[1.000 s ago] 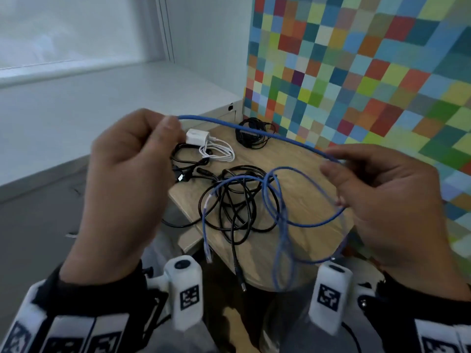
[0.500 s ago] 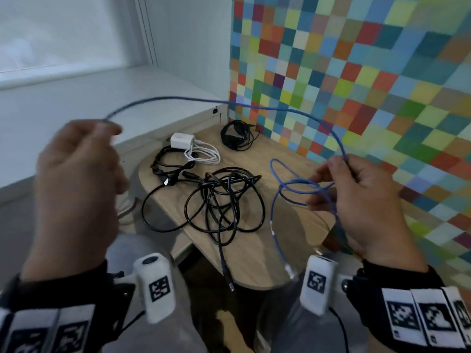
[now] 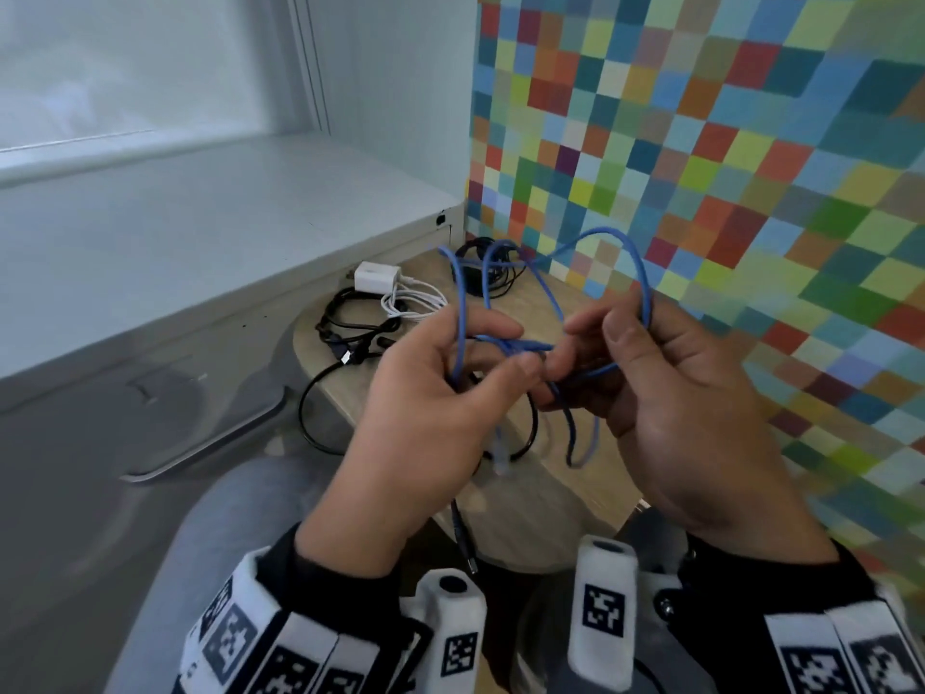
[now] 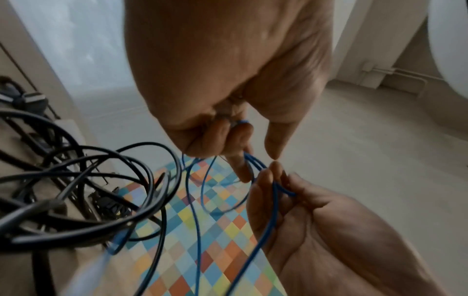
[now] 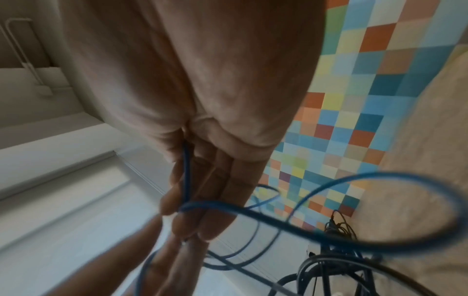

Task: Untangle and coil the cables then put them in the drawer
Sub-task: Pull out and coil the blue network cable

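A thin blue cable (image 3: pixel 645 283) is gathered in loose loops between my two hands, above the small round wooden table (image 3: pixel 540 503). My left hand (image 3: pixel 510 345) pinches strands of it between thumb and fingers. My right hand (image 3: pixel 595 338) curls its fingers around the loops, which rise over them. In the left wrist view the blue cable (image 4: pixel 268 226) runs from my left fingers (image 4: pixel 235 156) across my right palm (image 4: pixel 303 220). In the right wrist view a blue strand (image 5: pixel 186 180) lies along my right fingers. The black cable tangle (image 3: pixel 310 408) lies on the table, mostly hidden under my hands.
A white charger with its white cable (image 3: pixel 378 278) lies at the table's back left. A small black coiled cable (image 3: pixel 480 273) sits by the coloured checkered wall (image 3: pixel 701 167). A white ledge (image 3: pixel 200 232) runs along the left, and my grey-trousered knee (image 3: pixel 240 518) is below.
My hands, wide apart before, have come together over the table. The long blue arc stretched between them is now folded into loops held by both hands.
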Available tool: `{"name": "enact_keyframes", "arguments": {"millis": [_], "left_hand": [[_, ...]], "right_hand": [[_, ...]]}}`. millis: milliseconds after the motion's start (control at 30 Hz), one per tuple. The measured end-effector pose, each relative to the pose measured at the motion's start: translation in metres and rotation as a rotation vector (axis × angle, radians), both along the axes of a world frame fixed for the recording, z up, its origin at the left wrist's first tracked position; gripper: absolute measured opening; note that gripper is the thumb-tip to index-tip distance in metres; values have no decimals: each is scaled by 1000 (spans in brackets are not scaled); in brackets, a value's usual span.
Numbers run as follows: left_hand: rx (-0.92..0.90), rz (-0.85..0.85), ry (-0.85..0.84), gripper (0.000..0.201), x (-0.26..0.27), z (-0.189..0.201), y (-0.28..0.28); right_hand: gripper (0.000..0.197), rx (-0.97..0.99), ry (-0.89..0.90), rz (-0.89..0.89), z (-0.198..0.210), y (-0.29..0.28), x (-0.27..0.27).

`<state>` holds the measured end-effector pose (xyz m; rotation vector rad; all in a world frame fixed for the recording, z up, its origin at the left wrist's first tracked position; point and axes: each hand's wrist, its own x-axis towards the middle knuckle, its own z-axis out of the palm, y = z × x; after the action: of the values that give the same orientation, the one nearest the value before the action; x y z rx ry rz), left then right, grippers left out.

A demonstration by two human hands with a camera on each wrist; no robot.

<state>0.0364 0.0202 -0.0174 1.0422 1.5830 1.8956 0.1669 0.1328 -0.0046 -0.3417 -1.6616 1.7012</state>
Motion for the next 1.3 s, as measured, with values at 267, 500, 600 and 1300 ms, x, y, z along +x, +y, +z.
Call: {"name": "enact_keyframes", "arguments": {"millis": [267, 500, 600, 1300], "left_hand": [[110, 20, -18, 40, 8, -5, 1], [163, 2, 96, 52, 9, -2, -1], [204, 101, 119, 43, 1, 2, -4], [337, 536, -438, 35, -63, 5, -25]], "right_hand": [[23, 186, -181, -40, 4, -14, -6], [31, 246, -235, -176, 8, -13, 0], [37, 267, -220, -332, 5, -4, 4], [72, -422, 550, -571, -1, 57, 45]]}}
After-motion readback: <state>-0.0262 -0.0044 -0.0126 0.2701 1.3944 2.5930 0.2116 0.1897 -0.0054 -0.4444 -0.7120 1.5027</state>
